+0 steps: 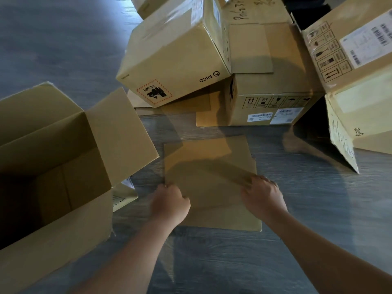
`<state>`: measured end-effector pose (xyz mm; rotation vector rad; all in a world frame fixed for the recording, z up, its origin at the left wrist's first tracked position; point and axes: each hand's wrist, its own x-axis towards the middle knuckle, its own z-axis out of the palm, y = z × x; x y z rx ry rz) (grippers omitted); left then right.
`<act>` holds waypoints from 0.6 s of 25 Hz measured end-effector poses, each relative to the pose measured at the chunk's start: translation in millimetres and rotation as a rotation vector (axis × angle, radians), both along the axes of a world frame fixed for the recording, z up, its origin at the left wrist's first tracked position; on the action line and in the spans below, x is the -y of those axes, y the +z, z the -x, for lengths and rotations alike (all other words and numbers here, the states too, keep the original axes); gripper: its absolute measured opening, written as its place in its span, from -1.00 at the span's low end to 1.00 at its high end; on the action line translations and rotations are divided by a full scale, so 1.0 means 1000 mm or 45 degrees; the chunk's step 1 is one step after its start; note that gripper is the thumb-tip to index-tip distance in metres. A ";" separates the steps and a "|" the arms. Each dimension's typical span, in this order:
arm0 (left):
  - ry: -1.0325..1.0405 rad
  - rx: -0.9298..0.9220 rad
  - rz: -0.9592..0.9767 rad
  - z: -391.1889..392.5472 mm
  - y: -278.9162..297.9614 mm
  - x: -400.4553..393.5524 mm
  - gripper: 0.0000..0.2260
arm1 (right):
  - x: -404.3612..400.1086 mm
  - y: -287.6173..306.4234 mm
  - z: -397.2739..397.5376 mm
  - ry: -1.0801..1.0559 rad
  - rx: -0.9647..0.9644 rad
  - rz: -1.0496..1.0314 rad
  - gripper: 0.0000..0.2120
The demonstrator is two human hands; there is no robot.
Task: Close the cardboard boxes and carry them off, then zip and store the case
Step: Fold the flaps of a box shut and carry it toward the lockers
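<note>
A flat cardboard sheet [210, 179] is lying on the grey floor [318, 209], its long axis running away from the person toward the PICO box [176, 60] tilted beyond its far edge. The left hand [169, 203] is curling its fingers around the sheet's left edge, gripping it. The right hand [264, 195] is pressing on the sheet's right side, fingers bent over the cardboard, though blur is hiding whether they are gripping; an open box [63, 166] is standing left of the sheet.

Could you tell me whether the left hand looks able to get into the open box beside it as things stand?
Probably yes: the open box stands just left of the left hand, flaps up; the hand would first have to let go of the flat cardboard.
</note>
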<state>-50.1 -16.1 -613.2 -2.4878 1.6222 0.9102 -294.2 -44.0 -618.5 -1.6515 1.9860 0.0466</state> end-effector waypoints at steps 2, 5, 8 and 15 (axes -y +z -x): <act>0.027 -0.040 0.044 -0.002 -0.003 -0.015 -0.80 | -0.018 -0.001 0.008 -0.041 -0.014 0.000 -0.90; 0.022 -0.080 0.144 -0.006 -0.010 -0.029 -0.80 | -0.043 -0.003 0.017 -0.046 -0.075 -0.001 -0.87; 0.075 -0.087 0.167 -0.010 -0.013 -0.032 -0.72 | -0.054 -0.006 0.022 -0.069 -0.063 -0.002 -0.81; 0.090 -0.124 0.121 -0.009 -0.008 -0.027 -0.84 | -0.049 -0.006 -0.001 -0.223 0.098 0.005 -0.63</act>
